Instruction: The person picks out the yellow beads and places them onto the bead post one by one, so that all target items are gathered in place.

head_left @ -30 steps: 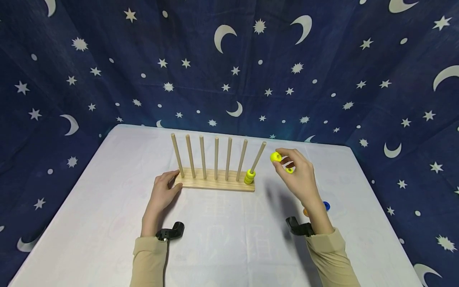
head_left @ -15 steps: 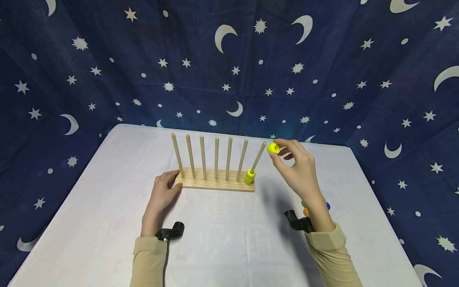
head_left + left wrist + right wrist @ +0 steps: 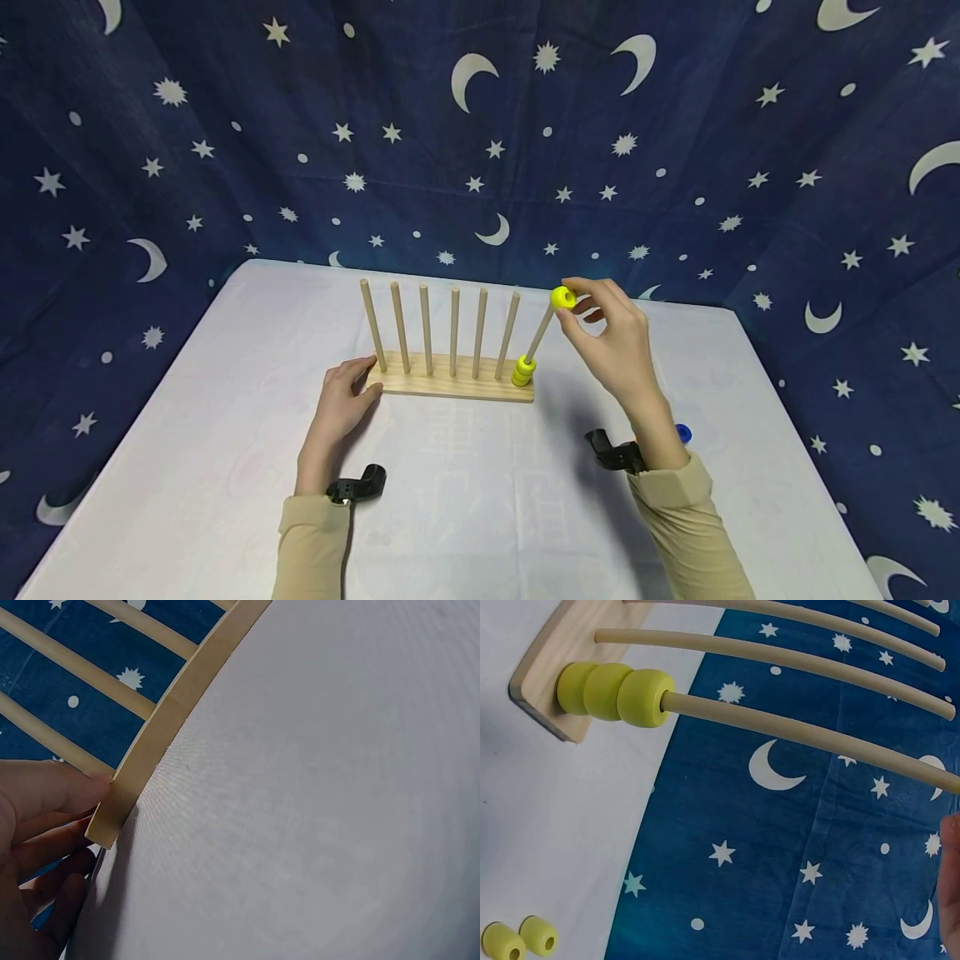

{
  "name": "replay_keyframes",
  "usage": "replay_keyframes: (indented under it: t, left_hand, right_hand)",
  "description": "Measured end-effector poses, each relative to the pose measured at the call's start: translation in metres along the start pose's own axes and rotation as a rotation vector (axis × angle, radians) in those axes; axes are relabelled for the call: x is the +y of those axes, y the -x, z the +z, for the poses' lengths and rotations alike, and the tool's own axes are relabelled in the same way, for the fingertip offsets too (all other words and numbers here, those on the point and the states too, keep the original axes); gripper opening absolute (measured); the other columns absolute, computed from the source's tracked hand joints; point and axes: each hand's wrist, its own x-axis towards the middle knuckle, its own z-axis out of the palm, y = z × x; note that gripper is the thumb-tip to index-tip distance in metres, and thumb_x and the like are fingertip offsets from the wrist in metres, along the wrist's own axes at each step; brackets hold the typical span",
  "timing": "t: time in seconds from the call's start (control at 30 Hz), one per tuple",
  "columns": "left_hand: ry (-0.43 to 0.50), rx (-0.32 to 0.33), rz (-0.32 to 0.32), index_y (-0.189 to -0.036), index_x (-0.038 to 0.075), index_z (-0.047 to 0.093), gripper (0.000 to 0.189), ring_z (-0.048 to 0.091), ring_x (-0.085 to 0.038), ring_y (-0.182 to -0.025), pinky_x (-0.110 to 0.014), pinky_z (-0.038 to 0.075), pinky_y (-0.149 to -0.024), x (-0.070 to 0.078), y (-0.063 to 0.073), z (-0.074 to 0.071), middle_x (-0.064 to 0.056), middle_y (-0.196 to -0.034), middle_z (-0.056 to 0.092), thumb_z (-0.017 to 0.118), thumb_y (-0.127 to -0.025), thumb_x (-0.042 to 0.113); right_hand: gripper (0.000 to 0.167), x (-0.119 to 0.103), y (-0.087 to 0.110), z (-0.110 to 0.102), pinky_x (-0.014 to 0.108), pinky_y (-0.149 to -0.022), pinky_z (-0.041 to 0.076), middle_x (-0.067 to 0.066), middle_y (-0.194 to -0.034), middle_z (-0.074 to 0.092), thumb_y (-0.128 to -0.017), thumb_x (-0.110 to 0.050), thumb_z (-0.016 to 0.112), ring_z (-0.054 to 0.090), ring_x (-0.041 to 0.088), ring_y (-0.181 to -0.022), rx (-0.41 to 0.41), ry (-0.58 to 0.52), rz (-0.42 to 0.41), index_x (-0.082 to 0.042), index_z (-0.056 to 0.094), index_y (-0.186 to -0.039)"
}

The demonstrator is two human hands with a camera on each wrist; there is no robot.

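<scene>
The right hand [image 3: 619, 343] pinches one yellow bead [image 3: 561, 297] at the tip of the rightmost of seven pegs [image 3: 453, 333], above three stacked yellow beads [image 3: 602, 691]. The left hand [image 3: 347, 402] grips the left end of the single wooden base [image 3: 442, 384]; two loose yellow beads [image 3: 499, 940] and one blue bead [image 3: 683, 433] lie on the bench [image 3: 450, 500]

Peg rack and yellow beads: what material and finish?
Peg rack: looks like bare or clear-coated wood, pale and low-sheen; streaky grain shows.
Yellow beads: painted wood or plastic, can't tell which; smooth, evenly coloured, no grain visible.
</scene>
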Motion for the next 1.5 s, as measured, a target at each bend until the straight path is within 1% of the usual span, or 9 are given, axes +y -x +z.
replay_keyframes:
  t: [0.13, 0.23, 0.33, 0.67, 0.9, 1.1, 1.33, 1.5]
  left_hand:
    - [0.002, 0.003, 0.0, -0.137, 0.001, 0.05, 0.05, 0.037, -0.038, -0.131, -0.056, 0.031, -0.109, 0.0, 0.0, 0.0, -0.021, -0.14, 0.05, 0.061, -0.091, 0.016]
    - [0.008, -0.002, -0.008, -0.138, 0.001, 0.05, 0.05, 0.036, -0.037, -0.132, -0.055, 0.031, -0.11, 0.0, 0.0, -0.001, -0.02, -0.141, 0.05, 0.062, -0.091, 0.016]
    - [0.01, -0.004, -0.012, -0.138, 0.002, 0.05, 0.05, 0.036, -0.036, -0.132, -0.055, 0.031, -0.111, 0.001, 0.0, -0.001, -0.02, -0.141, 0.05, 0.062, -0.091, 0.015]
    - [0.006, 0.008, 0.0, -0.137, 0.001, 0.051, 0.049, 0.037, -0.037, -0.131, -0.056, 0.032, -0.109, 0.001, 0.001, 0.0, -0.021, -0.14, 0.05, 0.062, -0.091, 0.015]
    - [0.008, -0.008, -0.01, -0.138, 0.002, 0.05, 0.05, 0.036, -0.036, -0.132, -0.055, 0.031, -0.11, 0.0, 0.0, -0.001, -0.019, -0.141, 0.05, 0.062, -0.091, 0.015]
    - [0.009, -0.005, -0.015, -0.137, 0.002, 0.05, 0.05, 0.036, -0.036, -0.133, -0.055, 0.03, -0.111, -0.001, 0.0, 0.0, -0.02, -0.141, 0.05, 0.062, -0.091, 0.015]
    - [-0.004, 0.003, -0.016, -0.138, 0.001, 0.049, 0.051, 0.036, -0.038, -0.133, -0.057, 0.029, -0.111, 0.001, 0.0, 0.001, -0.021, -0.141, 0.049, 0.062, -0.09, 0.015]
    - [-0.004, 0.008, -0.017, -0.138, 0.001, 0.05, 0.051, 0.036, -0.038, -0.133, -0.057, 0.029, -0.111, 0.001, 0.0, 0.001, -0.021, -0.141, 0.049, 0.062, -0.09, 0.015]
  right_hand:
    - [0.034, 0.002, -0.002, 0.003, 0.026, -0.07, 0.051, 0.007, -0.101, 0.068, -0.083, -0.008, 0.072, 0.065, 0.017, -0.083, 0.002, 0.013, 0.003, -0.008, 0.067, -0.117]
    - [0.033, 0.004, -0.002, 0.006, 0.028, -0.07, 0.052, 0.007, -0.1, 0.068, -0.083, -0.008, 0.071, 0.065, 0.018, -0.083, 0.001, 0.016, 0.005, -0.008, 0.067, -0.117]
    - [0.033, 0.004, -0.001, 0.008, 0.028, -0.069, 0.052, 0.007, -0.1, 0.068, -0.084, -0.008, 0.071, 0.065, 0.018, -0.083, -0.004, 0.012, 0.008, -0.008, 0.067, -0.116]
    - [0.032, 0.005, -0.002, 0.015, 0.026, -0.069, 0.051, 0.007, -0.1, 0.068, -0.084, -0.009, 0.071, 0.065, 0.018, -0.082, -0.01, 0.009, 0.02, -0.009, 0.067, -0.116]
    - [0.03, 0.007, 0.001, 0.018, 0.026, -0.068, 0.051, 0.008, -0.099, 0.068, -0.084, -0.01, 0.071, 0.065, 0.02, -0.082, -0.016, 0.006, 0.036, -0.006, 0.067, -0.114]
    - [0.03, 0.007, 0.002, 0.018, 0.025, -0.069, 0.051, 0.007, -0.098, 0.068, -0.085, -0.011, 0.072, 0.065, 0.019, -0.082, -0.014, 0.008, 0.038, -0.007, 0.067, -0.114]
    - [0.031, 0.007, 0.002, 0.017, 0.03, -0.068, 0.052, 0.007, -0.097, 0.068, -0.084, -0.012, 0.072, 0.065, 0.018, -0.082, -0.016, 0.01, 0.051, -0.008, 0.067, -0.114]
    - [0.031, 0.009, 0.002, 0.016, 0.027, -0.068, 0.052, 0.006, -0.097, 0.068, -0.084, -0.012, 0.072, 0.065, 0.018, -0.082, -0.015, 0.014, 0.05, -0.009, 0.067, -0.115]
